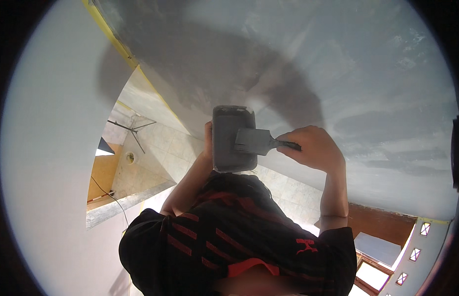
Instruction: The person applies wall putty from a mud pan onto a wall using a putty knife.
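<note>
Right hand (313,148) fingers closed round the handle of a flat brush (256,142), bristles grey with paint, laid across the tray (233,139). Left hand (208,143) grips the tray's left edge, fingers mostly hidden behind it. Tray dark grey, rectangular, raised near the grey wall (338,59); its contents can't be made out.

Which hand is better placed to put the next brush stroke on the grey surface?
Right. The right hand grips the brush by its handle, bristles resting on the grey tray. The left hand is wrapped around the tray's edge, holding it up near the painted surface.
</note>
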Demonstrator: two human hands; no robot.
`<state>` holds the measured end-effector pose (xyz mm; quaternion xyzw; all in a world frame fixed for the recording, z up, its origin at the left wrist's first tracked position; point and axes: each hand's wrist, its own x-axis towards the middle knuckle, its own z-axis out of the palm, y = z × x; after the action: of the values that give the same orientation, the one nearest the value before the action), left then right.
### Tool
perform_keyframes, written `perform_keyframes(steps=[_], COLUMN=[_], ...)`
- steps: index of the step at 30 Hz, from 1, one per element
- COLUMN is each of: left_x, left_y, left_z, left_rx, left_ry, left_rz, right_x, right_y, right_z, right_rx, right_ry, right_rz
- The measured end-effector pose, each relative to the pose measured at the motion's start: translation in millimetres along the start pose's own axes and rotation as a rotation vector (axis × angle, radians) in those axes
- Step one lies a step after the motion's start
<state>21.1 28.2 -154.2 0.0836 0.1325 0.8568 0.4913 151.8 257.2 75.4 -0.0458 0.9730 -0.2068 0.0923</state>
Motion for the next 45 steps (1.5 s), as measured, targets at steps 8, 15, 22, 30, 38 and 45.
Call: perform_keyframes(steps=[8, 15, 22, 30, 38, 45], left_x=[2.3, 7.9, 6.3, -2.7, -12.5, -22.4], left_y=[6.6, 3.9, 5.5, 14.2, 18.6, 25.8], left_z=[-13.4, -23.5, -5.3, -1.9, -10.7, -34.3], left_rx=[0.025, 0.107, 0.064, 0.002, 0.075, 0.059], left_ry=[-0.029, 0.009, -0.013, -0.006, 0.085, -0.034], left_rz=[0.014, 0.025, -0.011, 0.023, 0.086, 0.096], right_x=[-4.7, -0.1, -5.2, -14.6, 7.9, 18.7], right_y=[-2.7, -16.5, -24.6, -33.7, 6.7, 47.8], right_z=[-14.4, -46.7, -57.6, -68.0, -38.7, 10.8], right_rx=[-0.225, -0.393, -0.52, -0.544, 0.146, 0.509], right_ry=[-0.066, -0.235, -0.201, -0.127, -0.155, -0.213], right_rz=[-0.011, 0.066, -0.018, -0.063, 0.098, 0.309])
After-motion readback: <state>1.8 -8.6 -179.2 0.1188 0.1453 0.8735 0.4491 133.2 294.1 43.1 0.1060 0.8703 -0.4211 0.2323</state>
